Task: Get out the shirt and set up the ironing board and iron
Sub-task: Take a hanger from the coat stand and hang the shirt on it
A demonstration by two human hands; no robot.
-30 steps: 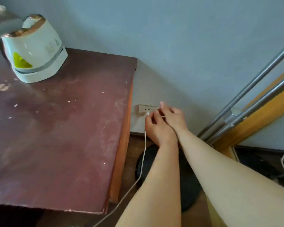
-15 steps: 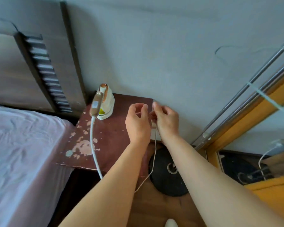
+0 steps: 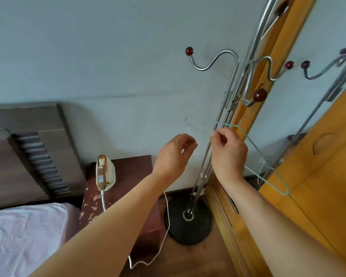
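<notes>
A white iron [image 3: 105, 172] with a copper-coloured handle stands upright on the dark red nightstand [image 3: 128, 168]. Its white cord [image 3: 166, 220] trails down to the floor beside the stand. My left hand [image 3: 174, 154] is raised in front of the wall, fingers loosely curled and apart, holding nothing. My right hand [image 3: 228, 150] is raised next to it with thumb and forefinger pinched, right in front of a thin green wire hanger [image 3: 268, 163]. I cannot tell whether the fingers touch the hanger. No shirt or ironing board is in view.
A metal coat stand [image 3: 226, 108] with red-knobbed hooks rises from a round black base [image 3: 188, 234] just behind my right hand. A yellow wooden wardrobe door [image 3: 324, 186] fills the right side. A bed with a pink sheet [image 3: 18, 240] and dark headboard [image 3: 28, 152] lies at the left.
Both hands have left the wall socket low beside the nightstand and risen to the coat stand. The view has lifted from the floor corner to the hooks and hanger.
</notes>
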